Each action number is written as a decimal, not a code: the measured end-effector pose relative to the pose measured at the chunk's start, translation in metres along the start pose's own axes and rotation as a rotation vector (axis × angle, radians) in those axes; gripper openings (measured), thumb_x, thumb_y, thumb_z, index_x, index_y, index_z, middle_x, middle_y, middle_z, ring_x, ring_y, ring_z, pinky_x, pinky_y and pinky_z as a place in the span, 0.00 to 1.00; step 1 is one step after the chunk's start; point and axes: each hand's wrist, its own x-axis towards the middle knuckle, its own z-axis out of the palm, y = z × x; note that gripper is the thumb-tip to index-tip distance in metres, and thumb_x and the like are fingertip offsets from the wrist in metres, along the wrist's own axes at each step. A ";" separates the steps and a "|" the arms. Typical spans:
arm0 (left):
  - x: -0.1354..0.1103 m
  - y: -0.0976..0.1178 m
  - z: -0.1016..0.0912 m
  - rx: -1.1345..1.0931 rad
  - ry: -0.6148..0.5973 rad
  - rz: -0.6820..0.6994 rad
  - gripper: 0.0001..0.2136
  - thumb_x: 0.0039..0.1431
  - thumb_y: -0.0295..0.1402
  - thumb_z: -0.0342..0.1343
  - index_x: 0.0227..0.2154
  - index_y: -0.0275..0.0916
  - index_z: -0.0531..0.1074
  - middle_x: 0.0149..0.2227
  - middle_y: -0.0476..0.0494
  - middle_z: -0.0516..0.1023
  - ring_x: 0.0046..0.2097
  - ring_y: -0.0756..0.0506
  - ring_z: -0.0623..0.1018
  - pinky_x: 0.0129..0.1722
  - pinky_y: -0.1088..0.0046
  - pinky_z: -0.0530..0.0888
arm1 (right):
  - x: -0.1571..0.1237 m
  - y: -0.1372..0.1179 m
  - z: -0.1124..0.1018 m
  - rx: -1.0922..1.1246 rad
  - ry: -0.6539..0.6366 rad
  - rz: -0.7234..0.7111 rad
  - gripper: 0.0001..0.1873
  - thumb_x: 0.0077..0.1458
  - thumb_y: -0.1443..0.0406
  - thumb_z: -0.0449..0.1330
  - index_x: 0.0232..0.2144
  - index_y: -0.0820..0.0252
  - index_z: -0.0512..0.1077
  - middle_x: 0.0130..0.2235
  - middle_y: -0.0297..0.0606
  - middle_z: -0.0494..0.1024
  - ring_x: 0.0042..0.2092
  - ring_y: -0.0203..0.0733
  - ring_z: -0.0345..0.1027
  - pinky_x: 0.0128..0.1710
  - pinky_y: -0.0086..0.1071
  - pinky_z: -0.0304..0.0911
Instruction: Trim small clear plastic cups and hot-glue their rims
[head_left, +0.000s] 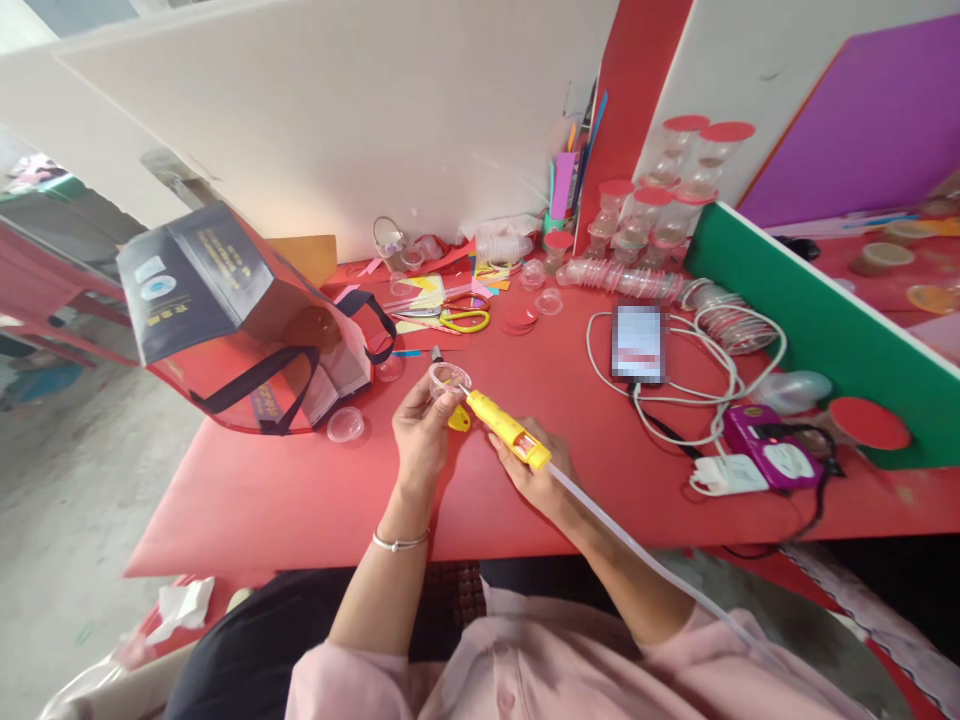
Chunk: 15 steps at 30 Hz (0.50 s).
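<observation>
My left hand (424,425) pinches a small clear plastic cup (448,377) by its side, just above the red table. My right hand (536,470) is wrapped around a yellow hot glue gun (510,428), whose nozzle meets the cup's rim or comes very close to it. Out of the gun's back runs a long whitish glue stick (622,535) along my right forearm. Under the cup, partly hidden by my left hand, lies a cutter knife with a yellow handle (459,418). Another clear cup (346,425) rests to the left.
A large red and black bag (247,320) stands at left. Scissors (465,318) and paper scraps lie behind my hands. To the right are a phone (638,343), looped white cables and a purple power strip (772,447). Stacked cups with red lids (649,196) stand at the back right.
</observation>
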 end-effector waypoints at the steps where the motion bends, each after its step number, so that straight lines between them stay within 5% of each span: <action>1: 0.000 0.000 0.000 0.000 0.000 -0.002 0.17 0.50 0.31 0.74 0.44 0.41 0.84 0.43 0.42 0.85 0.42 0.47 0.83 0.47 0.69 0.78 | 0.000 0.000 0.000 0.002 -0.001 -0.001 0.10 0.67 0.58 0.59 0.45 0.57 0.73 0.37 0.39 0.81 0.33 0.41 0.78 0.32 0.30 0.67; 15: 0.000 0.001 0.001 -0.017 0.002 -0.006 0.15 0.50 0.31 0.74 0.42 0.41 0.83 0.43 0.42 0.85 0.43 0.46 0.83 0.47 0.68 0.78 | 0.000 -0.001 0.000 0.007 -0.005 -0.003 0.09 0.67 0.59 0.58 0.45 0.56 0.72 0.36 0.39 0.81 0.34 0.42 0.78 0.32 0.30 0.67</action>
